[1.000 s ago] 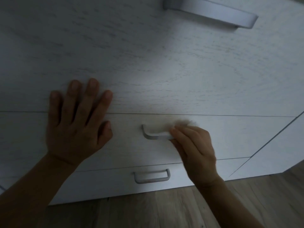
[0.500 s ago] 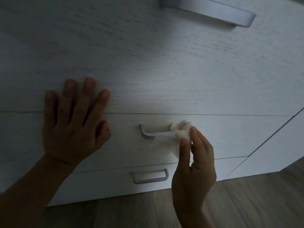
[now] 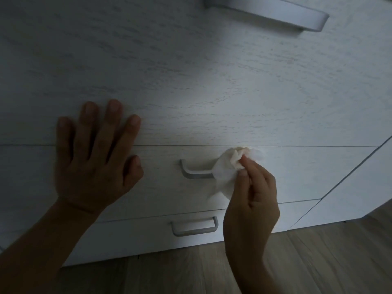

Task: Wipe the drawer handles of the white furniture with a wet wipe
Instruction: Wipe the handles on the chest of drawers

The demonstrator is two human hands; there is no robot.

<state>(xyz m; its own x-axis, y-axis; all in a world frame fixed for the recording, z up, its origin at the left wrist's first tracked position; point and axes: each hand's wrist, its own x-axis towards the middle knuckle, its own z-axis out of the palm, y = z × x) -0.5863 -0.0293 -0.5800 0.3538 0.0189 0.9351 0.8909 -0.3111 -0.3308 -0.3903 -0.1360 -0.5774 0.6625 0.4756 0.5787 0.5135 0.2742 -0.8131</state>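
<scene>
Right hand (image 3: pixel 250 200) pinches a crumpled wet wipe (image 3: pixel 228 168) against the right end of the middle drawer handle (image 3: pixel 196 169). Left hand (image 3: pixel 95 158) lies flat, fingers spread, on the white dresser front (image 3: pixel 191 81). No readable writing anywhere.

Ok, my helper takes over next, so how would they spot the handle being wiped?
On the white wood-grain drawer unit, find the middle drawer front. Its small pale U-shaped handle alone has a crumpled white wet wipe over its right end.

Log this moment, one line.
right hand pinches wet wipe at middle handle | left hand flat on white furniture | bottom handle untouched
</scene>
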